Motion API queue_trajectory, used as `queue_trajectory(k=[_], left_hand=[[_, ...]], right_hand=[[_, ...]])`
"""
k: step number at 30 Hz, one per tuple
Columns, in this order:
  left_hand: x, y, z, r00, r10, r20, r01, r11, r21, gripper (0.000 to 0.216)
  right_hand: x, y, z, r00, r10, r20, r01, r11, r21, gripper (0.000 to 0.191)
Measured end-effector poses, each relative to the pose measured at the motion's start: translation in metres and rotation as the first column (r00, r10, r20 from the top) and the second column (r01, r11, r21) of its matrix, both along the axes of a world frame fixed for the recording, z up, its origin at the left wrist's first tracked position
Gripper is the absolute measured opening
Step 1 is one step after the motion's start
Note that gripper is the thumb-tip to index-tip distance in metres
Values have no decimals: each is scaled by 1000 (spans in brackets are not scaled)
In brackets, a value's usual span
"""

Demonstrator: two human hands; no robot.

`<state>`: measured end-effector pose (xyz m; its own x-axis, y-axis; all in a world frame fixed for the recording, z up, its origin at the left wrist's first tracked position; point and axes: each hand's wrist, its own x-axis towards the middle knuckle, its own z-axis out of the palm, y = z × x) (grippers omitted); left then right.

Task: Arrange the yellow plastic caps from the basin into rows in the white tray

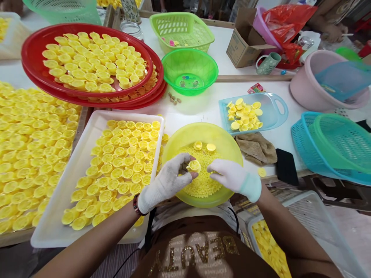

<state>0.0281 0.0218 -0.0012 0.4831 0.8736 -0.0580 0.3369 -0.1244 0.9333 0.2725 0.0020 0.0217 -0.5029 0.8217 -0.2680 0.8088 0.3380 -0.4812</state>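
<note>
My left hand (171, 179), in a white glove, pinches a small yellow plastic cap (193, 166) over a yellow bowl (232, 148). The bowl holds many small yellow pieces (203, 181) and two more caps. My right hand (233, 177), also gloved, reaches into the bowl with its fingers curled down among the pieces; what it grips is hidden. A white tray (62, 193) filled with rows of yellow caps lies just left of my left hand.
Stacked red trays (34, 46) of caps sit at the back left, more caps on the far left. A green bowl (189, 69), green basket (181, 29), blue tray (274, 112) with caps, brown cloth (256, 148), black phone (285, 166) and teal baskets (333, 146) surround the bowl.
</note>
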Motion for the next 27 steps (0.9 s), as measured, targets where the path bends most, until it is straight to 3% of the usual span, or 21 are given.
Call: queue_trajectory(k=[5,8,11,13,14,21,24,27], left_hand=[[-12,-5,17,999,38,35,-38,999,-6,28],[-38,-5,26,989,143,-36,-137,983,123,25],[-70,1,26,904,379,-201,-275,871,407,22],[-87,7,20,815,492,-306,-282,798,532,21],[-93,10,16,784,513,-350,-270,789,552,21],[-94,25,-15,749,449,-488,-172,842,511,17],[-96,23,-14,769,425,-478,-201,870,450,26],[-99,14,-1,795,429,-430,-216,861,461,30]], right_hand=[[-7,18,-12,997,-22,76,14,995,100,23],[-18,43,-18,990,-85,115,64,982,175,25],[-29,66,-22,956,-99,275,48,981,187,24],[-35,76,-24,922,-76,380,6,983,181,22],[-37,79,-26,908,-63,415,-13,984,179,22],[-47,84,-38,881,-8,472,-86,980,177,25],[-42,81,-36,887,-17,462,-90,974,208,27],[-36,73,-27,919,-30,392,-89,955,282,33]])
